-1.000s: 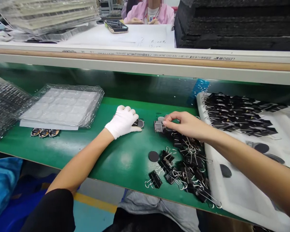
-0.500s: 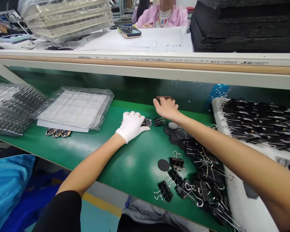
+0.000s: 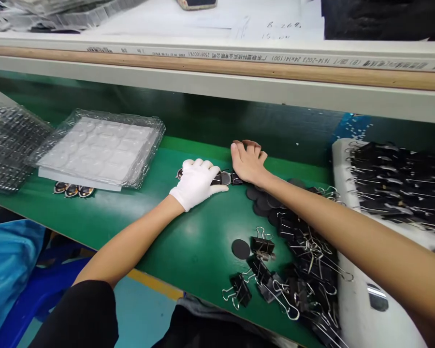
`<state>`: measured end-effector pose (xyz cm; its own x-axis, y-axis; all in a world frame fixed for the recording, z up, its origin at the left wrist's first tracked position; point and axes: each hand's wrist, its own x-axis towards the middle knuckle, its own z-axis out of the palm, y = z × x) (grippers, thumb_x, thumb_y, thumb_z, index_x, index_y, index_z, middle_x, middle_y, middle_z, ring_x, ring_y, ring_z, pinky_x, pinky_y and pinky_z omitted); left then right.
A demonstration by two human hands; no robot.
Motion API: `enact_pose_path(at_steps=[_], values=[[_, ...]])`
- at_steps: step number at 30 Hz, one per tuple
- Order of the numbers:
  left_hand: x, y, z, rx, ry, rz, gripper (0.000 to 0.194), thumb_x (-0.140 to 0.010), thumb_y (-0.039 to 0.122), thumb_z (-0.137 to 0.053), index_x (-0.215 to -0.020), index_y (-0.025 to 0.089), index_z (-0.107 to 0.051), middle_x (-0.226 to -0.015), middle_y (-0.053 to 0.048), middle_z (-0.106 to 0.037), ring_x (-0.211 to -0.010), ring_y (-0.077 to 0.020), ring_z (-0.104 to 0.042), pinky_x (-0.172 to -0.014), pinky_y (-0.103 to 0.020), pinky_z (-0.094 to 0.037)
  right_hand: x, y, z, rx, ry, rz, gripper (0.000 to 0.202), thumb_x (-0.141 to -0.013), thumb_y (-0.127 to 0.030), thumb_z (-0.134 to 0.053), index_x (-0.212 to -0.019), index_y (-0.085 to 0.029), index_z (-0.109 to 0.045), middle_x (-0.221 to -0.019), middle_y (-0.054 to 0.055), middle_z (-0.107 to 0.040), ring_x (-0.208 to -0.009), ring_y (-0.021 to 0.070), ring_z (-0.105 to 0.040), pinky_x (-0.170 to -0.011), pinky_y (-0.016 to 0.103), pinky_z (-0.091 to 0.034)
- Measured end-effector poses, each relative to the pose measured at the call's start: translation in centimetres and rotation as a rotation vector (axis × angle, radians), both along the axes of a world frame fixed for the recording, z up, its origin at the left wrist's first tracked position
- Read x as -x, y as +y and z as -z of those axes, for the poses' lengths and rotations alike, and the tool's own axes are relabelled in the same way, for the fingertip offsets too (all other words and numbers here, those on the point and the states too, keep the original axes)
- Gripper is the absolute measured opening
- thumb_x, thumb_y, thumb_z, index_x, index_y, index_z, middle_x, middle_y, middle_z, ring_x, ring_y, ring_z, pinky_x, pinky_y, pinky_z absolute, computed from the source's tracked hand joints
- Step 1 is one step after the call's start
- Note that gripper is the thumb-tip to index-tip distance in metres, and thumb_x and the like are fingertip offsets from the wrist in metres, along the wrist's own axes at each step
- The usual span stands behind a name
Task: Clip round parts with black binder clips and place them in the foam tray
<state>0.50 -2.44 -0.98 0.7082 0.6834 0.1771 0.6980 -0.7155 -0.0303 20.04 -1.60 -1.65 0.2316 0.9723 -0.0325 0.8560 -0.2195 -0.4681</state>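
Note:
My left hand [image 3: 199, 181] wears a white glove and curls over a low row of small pieces on the green table. A round amber-and-black piece [image 3: 180, 173] shows at the row's left end. At the right end are a black block and a grey disc [image 3: 225, 178]; the middle is hidden by the glove. Just right of that disc sits a black binder clip [image 3: 236, 179], partly covered by my right hand [image 3: 249, 162]. This hand is bare, its fingers loosely bent and apart, with nothing visible in them. Dark discs [image 3: 263, 202] lie beneath the right forearm.
Binder clips [image 3: 304, 270] are heaped at front right, with a lone black disc [image 3: 241, 249] beside them. A white tray [image 3: 351, 270] of clipped pieces stands right. Clear plastic trays [image 3: 97, 145] are on the left, near three amber pieces [image 3: 71, 190]. A shelf [image 3: 203, 79] crosses above.
The view has tipped down and shifted, so the shelf sits higher in the picture. My right hand has come closer to the binder clip and covers part of it. My left hand stays on the row.

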Motion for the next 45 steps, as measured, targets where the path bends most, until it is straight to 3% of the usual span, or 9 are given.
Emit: enact_pose_path(at_steps=[16,20,26,30,33,36,38,41,45], values=[[-1.6,-0.6,0.1,0.021,0.002,-0.031,0.062,-0.093,0.073,-0.055,-0.122,0.020,-0.069,-0.116,-0.014,-0.071,-0.108,-0.0329,-0.059,-0.093,-0.046,-0.034,0.3,0.0,-0.4,-0.061,0.106,0.061,0.064,-0.106,-0.056,-0.015,-0.154,-0.026,-0.044,-0.162,0.016,-0.037,-0.152,0.0347,-0.026,-0.121,0.061,-0.022],[-1.1,-0.8,-0.7,-0.021,-0.093,-0.071,0.057,-0.100,0.063,-0.052,-0.132,0.016,-0.062,-0.111,-0.013,-0.073,-0.106,-0.0311,-0.064,-0.093,-0.044,-0.036,-1.2,-0.2,-4.1,-0.048,0.422,0.006,0.076,-0.104,-0.061,-0.002,-0.146,-0.030,-0.057,-0.157,0.012,-0.050,-0.148,0.0324,-0.038,-0.120,0.057,-0.029],[-0.2,-1.3,-2.6,0.237,-0.445,-0.055,0.046,-0.109,0.043,-0.031,-0.093,0.019,-0.066,-0.087,-0.008,-0.074,-0.076,-0.0216,-0.070,-0.078,-0.035,-0.045,-4.6,-6.8,-9.2,-0.132,0.701,-0.225,0.074,-0.105,-0.053,0.002,-0.157,-0.034,-0.047,-0.140,0.007,-0.069,-0.127,0.0275,-0.064,-0.098,0.044,-0.052],[-0.9,-2.9,-3.1,0.763,-0.769,-0.123,0.062,-0.108,0.056,-0.026,-0.072,0.019,-0.061,-0.059,-0.004,-0.068,-0.053,-0.0156,-0.064,-0.070,-0.030,-0.051,-4.8,-10.9,-9.2,-0.139,0.736,-0.186,0.071,-0.106,-0.056,-0.006,-0.156,-0.033,-0.049,-0.142,0.010,-0.067,-0.129,0.0302,-0.062,-0.095,0.045,-0.053],[-1.5,-4.2,-3.4,0.969,-0.808,-0.130,0.069,-0.105,0.064,-0.029,-0.064,0.018,-0.060,-0.052,-0.004,-0.065,-0.038,-0.0110,-0.050,-0.055,-0.026,-0.047,-4.2,-12.7,-9.1,-0.034,0.789,-0.153,0.068,-0.105,-0.061,-0.011,-0.157,-0.037,-0.047,-0.143,0.009,-0.066,-0.132,0.0308,-0.060,-0.094,0.047,-0.054],[-1.8,-4.9,-3.5,1.046,-0.823,-0.162,0.067,-0.103,0.067,-0.029,-0.068,0.019,-0.060,-0.048,-0.002,-0.064,-0.031,-0.0096,-0.039,-0.040,-0.025,-0.033,-3.2,-13.8,-9.0,0.042,1.077,-0.144,0.068,-0.105,-0.064,-0.019,-0.158,-0.032,-0.045,-0.142,0.012,-0.066,-0.133,0.0283,-0.060,-0.098,0.046,-0.055],[-1.9,-5.1,-3.4,1.042,-0.824,-0.194,0.068,-0.101,0.071,-0.029,-0.066,0.020,-0.057,-0.043,0.000,-0.058,-0.030,-0.0102,-0.039,-0.038,-0.024,-0.031,-2.6,-14.3,-8.7,0.056,1.185,-0.119,0.061,-0.102,-0.062,-0.042,-0.151,-0.027,-0.053,-0.139,0.013,-0.068,-0.129,0.0262,-0.063,-0.102,0.043,-0.055],[-1.8,-5.1,-3.1,1.035,-0.797,-0.186,0.073,-0.100,0.076,-0.021,-0.066,0.021,-0.056,-0.041,0.001,-0.054,-0.032,-0.0103,-0.041,-0.040,-0.024,-0.034,-2.0,-14.7,-7.8,0.008,1.084,-0.098,0.044,-0.085,-0.035,-0.079,-0.125,-0.021,-0.069,-0.124,0.012,-0.074,-0.113,0.0233,-0.070,-0.104,0.040,-0.055],[-1.6,-5.2,-2.5,0.924,-0.760,-0.109,0.072,-0.103,0.071,-0.018,-0.074,0.020,-0.060,-0.054,0.000,-0.062,-0.038,-0.0109,-0.047,-0.048,-0.025,-0.041,-2.4,-15.2,-6.8,-0.057,1.095,0.000,0.028,-0.078,-0.025,-0.085,-0.104,-0.018,-0.076,-0.107,0.010,-0.077,-0.097,0.0212,-0.073,-0.094,0.041,-0.062]])
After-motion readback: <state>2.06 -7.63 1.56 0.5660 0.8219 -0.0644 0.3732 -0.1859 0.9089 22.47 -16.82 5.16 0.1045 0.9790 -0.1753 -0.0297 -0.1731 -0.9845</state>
